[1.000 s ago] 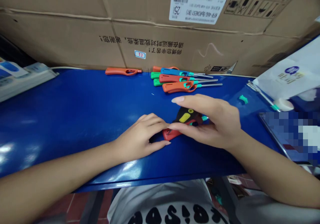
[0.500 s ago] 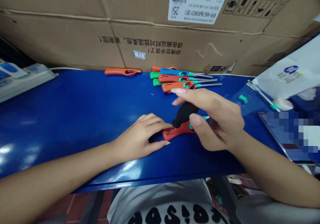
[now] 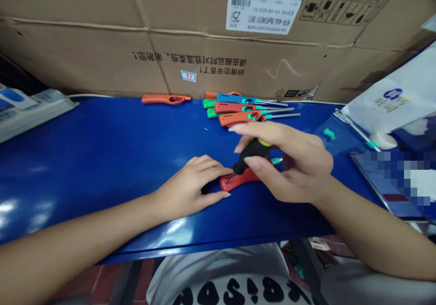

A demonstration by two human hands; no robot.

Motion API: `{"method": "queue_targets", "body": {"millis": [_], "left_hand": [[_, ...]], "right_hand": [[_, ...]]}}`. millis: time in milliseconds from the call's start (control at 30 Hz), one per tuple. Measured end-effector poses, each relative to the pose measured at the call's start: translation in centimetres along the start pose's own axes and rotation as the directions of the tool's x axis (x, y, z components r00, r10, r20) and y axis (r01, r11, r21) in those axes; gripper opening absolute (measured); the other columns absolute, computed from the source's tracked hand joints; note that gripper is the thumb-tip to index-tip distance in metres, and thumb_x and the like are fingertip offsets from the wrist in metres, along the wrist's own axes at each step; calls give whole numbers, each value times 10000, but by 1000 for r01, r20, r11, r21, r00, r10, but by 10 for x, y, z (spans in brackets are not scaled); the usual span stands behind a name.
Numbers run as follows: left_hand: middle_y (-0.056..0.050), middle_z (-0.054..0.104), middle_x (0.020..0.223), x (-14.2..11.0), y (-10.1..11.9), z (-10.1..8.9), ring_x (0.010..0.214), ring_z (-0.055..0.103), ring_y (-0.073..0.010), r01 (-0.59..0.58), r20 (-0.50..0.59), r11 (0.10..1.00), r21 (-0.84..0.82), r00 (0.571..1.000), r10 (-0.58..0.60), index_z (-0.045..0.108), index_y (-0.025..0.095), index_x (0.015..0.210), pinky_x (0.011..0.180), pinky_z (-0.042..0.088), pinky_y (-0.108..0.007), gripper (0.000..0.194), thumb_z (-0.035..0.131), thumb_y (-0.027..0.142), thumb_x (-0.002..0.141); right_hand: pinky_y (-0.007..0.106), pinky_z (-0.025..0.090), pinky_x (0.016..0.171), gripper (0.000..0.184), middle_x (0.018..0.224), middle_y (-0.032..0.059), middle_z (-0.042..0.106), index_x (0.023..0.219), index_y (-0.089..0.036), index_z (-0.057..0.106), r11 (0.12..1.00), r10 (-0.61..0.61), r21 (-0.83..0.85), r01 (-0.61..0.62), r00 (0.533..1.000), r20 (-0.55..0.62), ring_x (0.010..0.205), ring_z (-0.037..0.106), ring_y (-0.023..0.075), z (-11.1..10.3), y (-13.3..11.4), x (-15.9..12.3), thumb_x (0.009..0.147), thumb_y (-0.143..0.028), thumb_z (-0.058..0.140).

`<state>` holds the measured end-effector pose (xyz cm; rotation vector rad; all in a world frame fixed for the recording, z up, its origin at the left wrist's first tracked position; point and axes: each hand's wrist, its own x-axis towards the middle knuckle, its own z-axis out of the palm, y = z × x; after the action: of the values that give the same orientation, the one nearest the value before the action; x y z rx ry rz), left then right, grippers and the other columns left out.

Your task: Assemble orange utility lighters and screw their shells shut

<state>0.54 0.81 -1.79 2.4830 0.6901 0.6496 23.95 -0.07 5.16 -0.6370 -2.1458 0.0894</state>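
Note:
A red long-nosed lighter (image 3: pixel 238 179) lies on the blue table (image 3: pixel 102 150) in front of me. My left hand (image 3: pixel 194 187) rests on the table with thumb and fingers pinched on the lighter's near end. My right hand (image 3: pixel 289 162) grips a black screwdriver (image 3: pixel 250 153) with a yellow cap, its tip pressed down onto the lighter's body. The far part of the lighter is hidden under my right hand.
Several finished lighters (image 3: pixel 241 110) in red, green and blue lie at the back, with a lone red shell (image 3: pixel 165 99) to their left. Cardboard boxes (image 3: pixel 204 37) wall off the back. A white bag (image 3: pixel 391 96), a small teal part (image 3: pixel 329 134) and a phone (image 3: pixel 395 182) sit at the right.
My right hand turned from lying flat over the screwdriver to gripping it, and tilted its tip down onto the red lighter. The left hand stayed put.

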Motion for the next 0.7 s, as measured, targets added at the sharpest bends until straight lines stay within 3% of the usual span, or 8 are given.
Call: {"method": "queue_targets", "body": {"millis": [100,233,300,400,467,533,600,700], "left_hand": [[-66,705,1120,0,0,0,1037,614,-226,-3,-1,1000,-5,1000,3,615,195,1284,915,452,-358,370,692,352,958],[-66,705,1157,0,-1,1,1072,615,-227,-7,-16,1000,5,1000,7,623,191,1255,959,450,-368,358,703,360,950],[-70,706,1158,0,-1,1,1076,616,-227,-18,-22,1000,13,1000,18,623,184,1253,964,453,-367,354,702,348,949],[-73,710,1158,0,0,1,1069,618,-225,-20,-7,1000,-4,1000,20,603,180,1289,952,468,-361,384,707,303,940],[-70,711,1164,0,1,0,1076,618,-225,-12,2,1000,-26,1000,12,607,187,1285,964,473,-367,379,709,285,933],[-67,711,1174,0,1,0,1090,617,-227,-3,6,999,-42,1000,3,625,197,1261,989,472,-382,348,704,290,936],[-66,712,1173,0,1,0,1100,617,-230,12,11,999,-51,1000,-11,634,205,1261,1000,475,-393,338,697,291,940],[-61,716,1157,0,0,0,1104,617,-233,25,15,998,-60,1000,-24,656,221,1239,997,485,-399,316,705,288,934]], "right_hand": [[300,618,781,346,957,26,774,1331,-256,614,990,-55,-133,50,998,-35,813,727,173,-1,2,-1,1000,-357,609],[343,615,854,412,1168,58,748,1460,-237,499,1000,18,-21,-16,997,76,950,731,176,-2,4,0,1092,-322,335],[304,614,825,363,1089,39,762,1405,-225,547,1000,7,15,-8,997,80,895,735,156,-2,4,0,1076,-313,423],[260,604,772,298,931,14,770,1279,-229,635,993,-64,-100,63,998,-13,814,734,154,-2,3,0,998,-328,618],[285,606,820,329,1015,36,772,1335,-229,604,990,-70,-126,68,997,-12,896,740,173,-1,3,0,1026,-328,556],[323,608,863,388,1164,60,745,1438,-231,517,999,-28,-33,29,999,45,992,731,180,1,3,-1,1072,-301,408],[324,611,846,394,1185,58,731,1453,-236,488,998,-18,64,13,997,79,982,728,168,2,3,-1,1079,-285,376],[261,597,755,315,926,9,746,1318,-236,587,997,-73,-21,74,997,31,804,715,139,2,2,-2,1015,-323,585]]}}
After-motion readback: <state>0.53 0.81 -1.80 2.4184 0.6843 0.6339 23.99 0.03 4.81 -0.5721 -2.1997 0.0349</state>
